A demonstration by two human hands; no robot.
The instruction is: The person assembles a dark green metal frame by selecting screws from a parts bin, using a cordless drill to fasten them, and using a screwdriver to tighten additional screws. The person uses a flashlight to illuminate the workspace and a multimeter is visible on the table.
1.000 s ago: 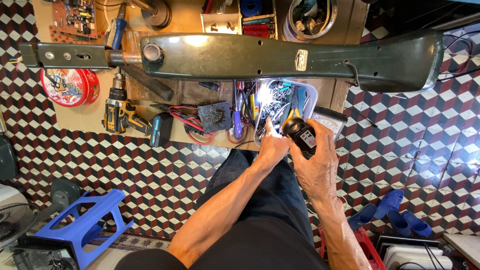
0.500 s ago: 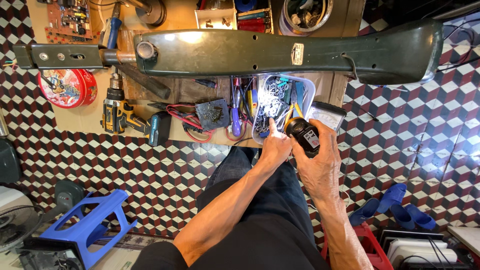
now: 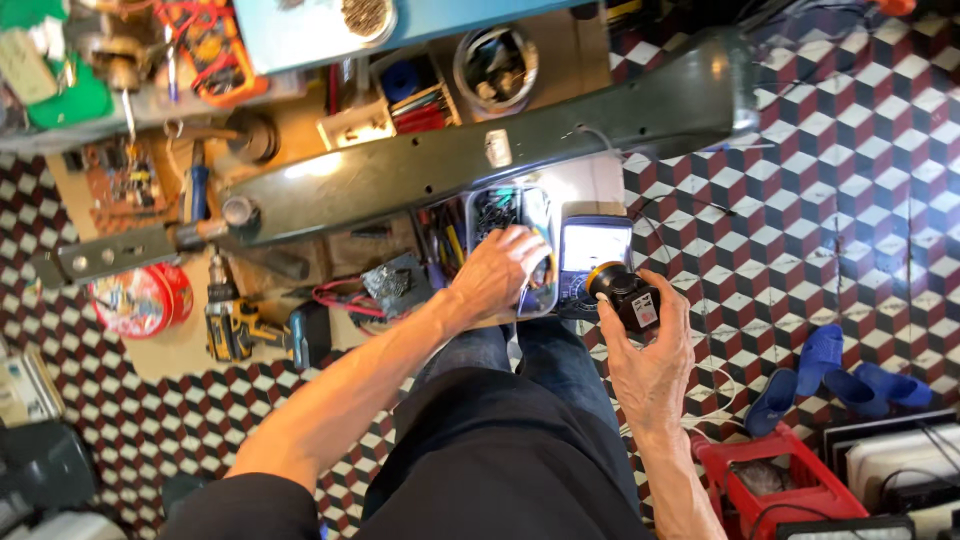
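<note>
Right hand (image 3: 650,375), fingers closed around small black motor-like part (image 3: 630,298) with yellow-ringed end, at 3 o'clock of clear plastic parts tray (image 3: 540,205). Left hand (image 3: 500,270), fingers spread, reaching into tray among small hardware. Part probably rigid, compact, fairly light; best gripped around black body, clear of ringed end.

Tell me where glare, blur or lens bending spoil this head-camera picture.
Head view: glare whitens the long dark green metal arm near its left end, light also washes the tiled floor at right; the left hand in the clear parts tray is slightly soft; the small black motor in the right hand is sharp; edges bend from the wide lens.
</note>
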